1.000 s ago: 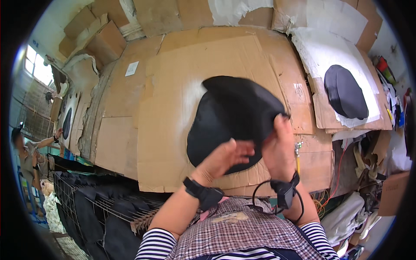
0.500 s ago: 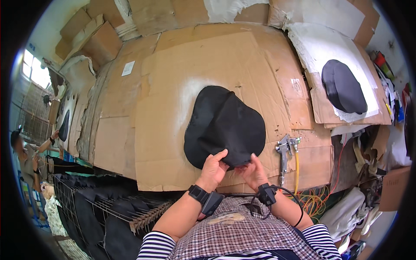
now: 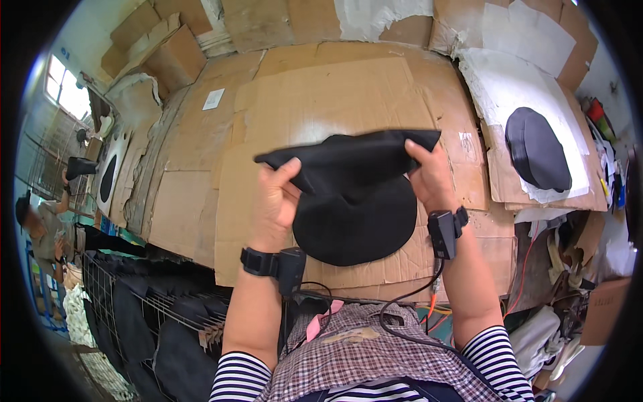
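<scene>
A black piece of fabric point(image 3: 348, 161) is stretched between my two hands over the cardboard-covered table. My left hand point(image 3: 278, 197) pinches its left part, thumb on top. At its right end my right hand point(image 3: 431, 173) grips it the same way. Below it a rounded black piece point(image 3: 355, 231) lies flat on the cardboard point(image 3: 251, 228). The raised fabric covers its far part, and I cannot tell whether the two are joined. Both wrists carry black strapped devices.
A stack of black oval pieces point(image 3: 538, 149) rests on white paper at the right. Wire racks point(image 3: 157, 288) with black pieces stand at the lower left. Farther left, a person point(image 3: 47, 218) handles a black piece. My right forearm mostly hides the spray gun; an orange hose point(image 3: 433, 305) shows beside it.
Both hands have moved apart and away from me, lifting and spreading the black fabric off the rounded piece beneath. At far left, the other person's black piece is now raised.
</scene>
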Demonstrator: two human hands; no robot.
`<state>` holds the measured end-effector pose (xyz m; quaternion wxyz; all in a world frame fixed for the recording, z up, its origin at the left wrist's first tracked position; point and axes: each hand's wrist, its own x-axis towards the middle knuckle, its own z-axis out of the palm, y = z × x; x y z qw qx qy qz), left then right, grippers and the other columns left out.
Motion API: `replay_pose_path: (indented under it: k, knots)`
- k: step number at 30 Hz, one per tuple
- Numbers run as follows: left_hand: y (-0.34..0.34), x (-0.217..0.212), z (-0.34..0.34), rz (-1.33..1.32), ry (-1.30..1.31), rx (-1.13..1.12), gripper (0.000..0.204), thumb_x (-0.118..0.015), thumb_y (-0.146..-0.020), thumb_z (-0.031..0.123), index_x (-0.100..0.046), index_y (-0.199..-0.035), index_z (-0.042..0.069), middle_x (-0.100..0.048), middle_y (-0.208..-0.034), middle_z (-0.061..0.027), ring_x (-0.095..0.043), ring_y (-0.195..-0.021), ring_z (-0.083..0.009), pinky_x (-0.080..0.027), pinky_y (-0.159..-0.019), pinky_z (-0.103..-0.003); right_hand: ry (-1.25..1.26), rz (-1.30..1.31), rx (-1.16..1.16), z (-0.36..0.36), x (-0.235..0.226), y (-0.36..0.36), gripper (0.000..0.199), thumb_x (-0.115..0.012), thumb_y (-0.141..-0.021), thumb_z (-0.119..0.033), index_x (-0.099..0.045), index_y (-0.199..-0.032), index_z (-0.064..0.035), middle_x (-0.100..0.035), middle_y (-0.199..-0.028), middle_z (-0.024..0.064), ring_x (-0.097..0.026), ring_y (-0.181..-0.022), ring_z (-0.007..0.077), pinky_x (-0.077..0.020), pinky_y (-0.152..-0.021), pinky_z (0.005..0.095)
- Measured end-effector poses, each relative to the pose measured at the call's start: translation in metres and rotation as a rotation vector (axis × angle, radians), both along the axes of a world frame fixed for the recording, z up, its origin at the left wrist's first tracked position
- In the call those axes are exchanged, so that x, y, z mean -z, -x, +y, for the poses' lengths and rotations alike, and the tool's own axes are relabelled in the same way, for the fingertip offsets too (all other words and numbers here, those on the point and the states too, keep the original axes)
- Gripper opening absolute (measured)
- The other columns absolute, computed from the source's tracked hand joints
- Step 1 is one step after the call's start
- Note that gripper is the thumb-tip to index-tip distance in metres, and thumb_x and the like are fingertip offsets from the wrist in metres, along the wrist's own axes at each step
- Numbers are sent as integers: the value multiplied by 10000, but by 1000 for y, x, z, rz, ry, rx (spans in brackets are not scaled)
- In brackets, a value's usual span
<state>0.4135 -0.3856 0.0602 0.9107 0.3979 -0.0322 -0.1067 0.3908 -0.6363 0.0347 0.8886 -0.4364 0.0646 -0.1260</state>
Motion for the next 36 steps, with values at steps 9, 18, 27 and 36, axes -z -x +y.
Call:
replay_pose_path:
  k: [9,18,27,36]
  knots:
    - [72,92,43,306,167,-41,522,-620,-802,43,-434,-1290,37,-513,-1284,-96,-482,-1200,-259,-368,-1036,-412,124,275,-197,18,62,66,362,-558,-807,5,-553,-1168,2,-603,-1102,59,-567,-1018,184,-428,-932,321]
    - [100,234,59,767,-136,6,318,-548,-869,79,-502,-1182,102,-555,-1216,-82,-529,-1130,-261,-385,-961,-519,246,815,-69,-8,210,127,257,-632,-792,-40,-619,-1042,18,-667,-939,82,-631,-823,191,-509,-769,333]
    - [96,220,48,763,-334,-60,220,-544,-890,115,-530,-1107,79,-619,-1076,-68,-594,-1003,-234,-477,-835,-455,1026,745,94,-28,219,109,320,-575,-876,-237,-591,-1014,50,-643,-905,208,-618,-821,289,-479,-766,366]
    - [91,265,42,607,-892,-360,184,-667,-808,109,-562,-923,11,-597,-809,-63,-560,-716,-153,-455,-617,-302,1399,749,111,-24,178,85,488,-692,-762,-182,-491,-1164,8,-613,-1034,255,-593,-971,405,-473,-833,446]
